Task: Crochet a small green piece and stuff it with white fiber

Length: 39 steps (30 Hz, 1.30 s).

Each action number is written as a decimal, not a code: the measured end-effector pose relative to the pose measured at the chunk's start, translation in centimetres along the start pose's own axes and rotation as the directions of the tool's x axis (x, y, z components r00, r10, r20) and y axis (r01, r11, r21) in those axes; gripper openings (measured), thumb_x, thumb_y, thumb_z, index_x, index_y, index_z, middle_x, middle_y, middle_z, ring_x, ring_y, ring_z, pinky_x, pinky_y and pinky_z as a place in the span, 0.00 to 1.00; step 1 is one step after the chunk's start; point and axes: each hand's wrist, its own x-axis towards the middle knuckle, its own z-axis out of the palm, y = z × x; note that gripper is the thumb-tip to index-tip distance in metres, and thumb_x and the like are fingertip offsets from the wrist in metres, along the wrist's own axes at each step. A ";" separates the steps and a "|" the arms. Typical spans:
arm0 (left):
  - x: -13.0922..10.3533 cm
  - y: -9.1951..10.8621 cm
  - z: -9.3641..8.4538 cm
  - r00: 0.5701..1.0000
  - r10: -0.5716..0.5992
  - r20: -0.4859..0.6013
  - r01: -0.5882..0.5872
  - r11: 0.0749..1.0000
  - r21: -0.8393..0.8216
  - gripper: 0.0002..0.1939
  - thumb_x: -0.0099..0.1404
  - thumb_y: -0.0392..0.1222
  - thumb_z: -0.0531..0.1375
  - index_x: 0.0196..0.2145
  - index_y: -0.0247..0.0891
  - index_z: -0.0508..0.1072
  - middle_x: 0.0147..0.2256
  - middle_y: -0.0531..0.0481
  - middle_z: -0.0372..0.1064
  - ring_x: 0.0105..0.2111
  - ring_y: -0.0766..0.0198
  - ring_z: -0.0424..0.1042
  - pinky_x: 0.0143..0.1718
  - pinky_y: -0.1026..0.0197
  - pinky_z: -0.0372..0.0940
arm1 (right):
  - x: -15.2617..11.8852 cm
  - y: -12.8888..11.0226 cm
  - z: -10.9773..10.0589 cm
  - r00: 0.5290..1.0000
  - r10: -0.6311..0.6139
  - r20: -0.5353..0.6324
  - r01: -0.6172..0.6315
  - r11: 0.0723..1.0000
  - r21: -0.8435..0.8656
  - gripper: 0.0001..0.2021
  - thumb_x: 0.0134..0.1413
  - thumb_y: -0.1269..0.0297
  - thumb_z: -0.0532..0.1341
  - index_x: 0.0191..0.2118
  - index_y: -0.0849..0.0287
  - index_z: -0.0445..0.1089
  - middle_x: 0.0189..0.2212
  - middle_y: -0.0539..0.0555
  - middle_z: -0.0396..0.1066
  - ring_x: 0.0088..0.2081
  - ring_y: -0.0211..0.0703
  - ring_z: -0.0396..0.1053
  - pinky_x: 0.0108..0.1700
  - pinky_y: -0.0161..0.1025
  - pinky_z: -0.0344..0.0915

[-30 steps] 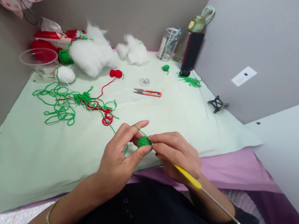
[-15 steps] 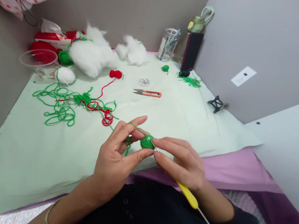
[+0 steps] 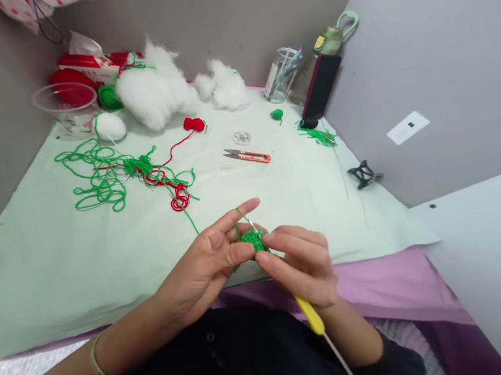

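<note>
My left hand point(image 3: 209, 256) pinches a small green crocheted piece point(image 3: 253, 241), with its index finger stretched out and a green strand running over it. In my right hand point(image 3: 305, 262) is a crochet hook with a yellow handle point(image 3: 310, 315). The hook's metal tip is at the top of the green piece, by the strand. Both hands nearly meet at the piece, above the table's front edge. Beyond my left hand lies a loose tangle of green yarn point(image 3: 137, 165), mixed with some red yarn point(image 3: 179, 198).
Orange-handled snips point(image 3: 255, 157) lie mid-table, near a small clear round case point(image 3: 242, 137). White stuffing point(image 3: 156, 91), a plastic tub point(image 3: 66, 107) and a tissue box point(image 3: 88, 67) stand behind. A pen cup point(image 3: 280, 79) and a dark phone point(image 3: 323, 87) are at back right.
My left hand has turned and shifted slightly right with the green piece. The hook's tip has moved up, beside the strand, and its handle has shifted a little left.
</note>
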 end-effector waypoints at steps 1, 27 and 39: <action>0.1 0.1 0.0 1.000 -0.010 0.009 0.010 1.000 -0.005 0.31 0.57 0.41 0.74 0.58 0.48 0.76 0.43 0.51 0.72 0.44 0.67 0.72 0.48 0.67 0.67 | 0.2 -0.1 0.0 0.997 -0.060 -0.057 0.059 0.998 -0.009 0.25 0.62 0.74 0.62 0.60 0.40 0.69 0.47 0.52 0.77 0.46 0.47 0.76 0.42 0.44 0.80; 0.0 0.8 -0.3 0.990 0.112 -0.084 -0.104 0.990 0.099 0.30 0.55 0.34 0.74 0.56 0.45 0.79 0.39 0.54 0.69 0.40 0.71 0.68 0.45 0.70 0.63 | 2.5 -1.5 1.1 0.921 0.228 -0.316 -0.081 0.906 0.416 0.12 0.68 0.69 0.59 0.49 0.50 0.78 0.39 0.55 0.81 0.39 0.45 0.79 0.35 0.43 0.79; 0.3 1.4 -1.9 0.996 0.008 0.091 -0.023 0.985 0.173 0.18 0.68 0.44 0.61 0.52 0.37 0.81 0.34 0.49 0.74 0.28 0.68 0.70 0.34 0.63 0.66 | 3.4 -1.0 -0.2 0.809 0.587 0.007 -0.331 0.445 0.832 0.06 0.64 0.64 0.64 0.37 0.55 0.80 0.30 0.51 0.79 0.26 0.36 0.74 0.28 0.35 0.72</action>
